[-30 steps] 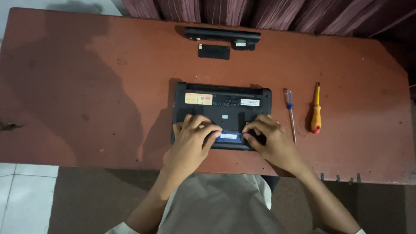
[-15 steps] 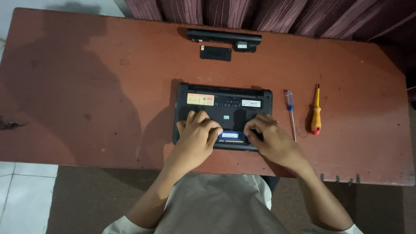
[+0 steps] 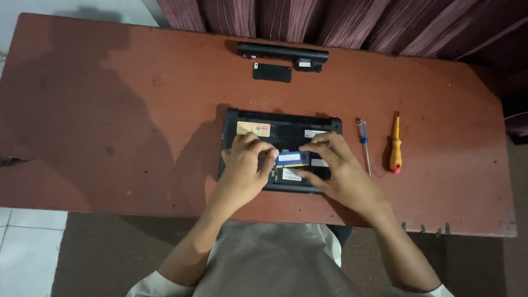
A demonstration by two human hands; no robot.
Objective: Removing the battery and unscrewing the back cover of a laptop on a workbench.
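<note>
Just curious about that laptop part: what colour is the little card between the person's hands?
Blue, with a white label; the small card shows in the head view.

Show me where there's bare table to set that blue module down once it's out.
Widest bare patch: the table left of the laptop, out to its left edge. A smaller strip lies between the laptop and the battery with its small cover. Right is crowded: blue screwdriver and orange screwdriver. Both hands, left hand and right hand, cover the laptop's front.

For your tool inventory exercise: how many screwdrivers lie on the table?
2. A thin blue-handled screwdriver lies just right of the upturned black laptop; a yellow-and-orange-handled screwdriver lies right of that. None appear hidden.
</note>
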